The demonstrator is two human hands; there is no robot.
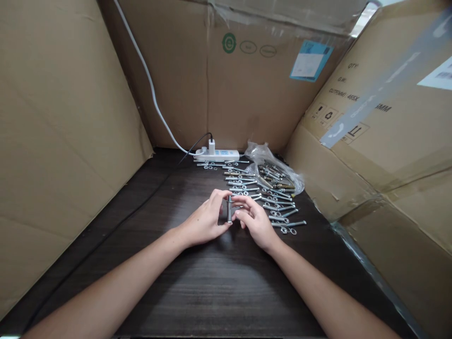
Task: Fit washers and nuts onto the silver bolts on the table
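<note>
An expansion bolt, silvery with a washer near its top, stands upright between my hands above the table. My left hand grips it end to end, thumb under the bottom and index finger at the top. From the other side my right hand closes in, its index fingertip against the washer end and its thumb curled beside the shaft. Fingers partly hide the bolt's upper tip. Just behind my right hand lie rows of similar bolts with loose washers and nuts.
A clear plastic bag with more bolts spilling out lies at the back right. Behind the rows is a white power strip with a charger plugged in. A black cable crosses the dark table. Cardboard walls enclose three sides.
</note>
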